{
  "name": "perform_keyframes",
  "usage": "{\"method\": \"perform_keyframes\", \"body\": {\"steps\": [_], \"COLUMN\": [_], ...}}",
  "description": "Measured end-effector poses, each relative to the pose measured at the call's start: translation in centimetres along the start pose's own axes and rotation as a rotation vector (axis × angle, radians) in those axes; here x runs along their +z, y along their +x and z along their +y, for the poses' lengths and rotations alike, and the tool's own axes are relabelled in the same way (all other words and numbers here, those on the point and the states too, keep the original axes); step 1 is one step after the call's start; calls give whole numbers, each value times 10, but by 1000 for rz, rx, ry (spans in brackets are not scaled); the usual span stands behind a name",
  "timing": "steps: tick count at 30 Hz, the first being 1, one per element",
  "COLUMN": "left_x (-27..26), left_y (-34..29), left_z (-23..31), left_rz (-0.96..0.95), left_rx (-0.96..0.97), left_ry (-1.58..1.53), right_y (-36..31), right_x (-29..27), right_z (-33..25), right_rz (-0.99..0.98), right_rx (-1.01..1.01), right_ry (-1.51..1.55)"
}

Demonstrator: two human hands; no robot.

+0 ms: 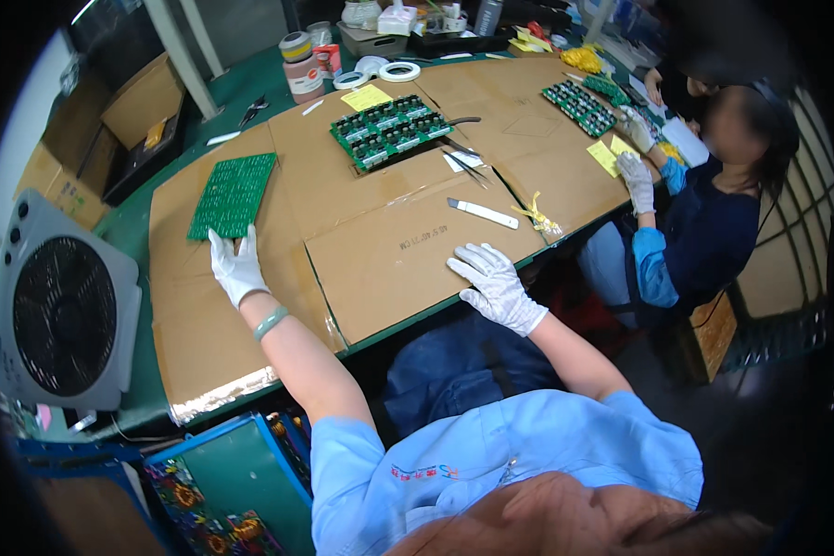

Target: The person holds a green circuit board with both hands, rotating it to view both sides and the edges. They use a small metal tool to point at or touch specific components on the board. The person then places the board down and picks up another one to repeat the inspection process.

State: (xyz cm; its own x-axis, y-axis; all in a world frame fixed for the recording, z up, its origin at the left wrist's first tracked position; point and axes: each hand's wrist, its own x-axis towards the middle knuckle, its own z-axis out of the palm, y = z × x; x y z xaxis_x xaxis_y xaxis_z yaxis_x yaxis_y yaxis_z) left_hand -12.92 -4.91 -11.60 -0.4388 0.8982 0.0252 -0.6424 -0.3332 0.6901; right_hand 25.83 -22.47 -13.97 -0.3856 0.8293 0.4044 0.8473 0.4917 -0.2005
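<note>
My left hand [237, 269], in a white glove, holds the near edge of a green circuit board [233, 195] at the left of the cardboard. The board's face shows no tall parts. My right hand [498, 285], also gloved, rests near the table's front edge with its fingers spread and nothing in it. Beyond it lies a white utility knife [484, 213]. Tweezers [469, 165] lie farther back on a white slip. Another circuit board [391, 132], crowded with dark parts, sits at the back middle of the cardboard.
Cardboard sheets [361, 269] cover the green table. A grey box fan [68, 301] stands at the left. Tape rolls [399, 71] and jars [303, 78] are at the back. At the right, a gloved co-worker [713, 204] sits by another populated board [579, 108].
</note>
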Motion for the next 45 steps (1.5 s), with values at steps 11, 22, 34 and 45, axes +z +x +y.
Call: {"method": "perform_keyframes", "body": {"steps": [11,22,34,45], "left_x": [-9,-29,-43,-36], "left_y": [18,40,52,47], "left_z": [-2,-12,-21,-18], "left_rz": [72,-135,-266,-107], "left_rx": [162,-147,-165,-47], "left_ry": [-316,-637,-750,-570], "right_y": [-1,-2,-2,-1], "right_x": [8,8,2,1], "right_z": [-5,-3,-5,-3], "right_rz": [15,18,28,41], "right_rx": [-14,-1,1,-6], "right_ry": [-35,-35,5,52]}}
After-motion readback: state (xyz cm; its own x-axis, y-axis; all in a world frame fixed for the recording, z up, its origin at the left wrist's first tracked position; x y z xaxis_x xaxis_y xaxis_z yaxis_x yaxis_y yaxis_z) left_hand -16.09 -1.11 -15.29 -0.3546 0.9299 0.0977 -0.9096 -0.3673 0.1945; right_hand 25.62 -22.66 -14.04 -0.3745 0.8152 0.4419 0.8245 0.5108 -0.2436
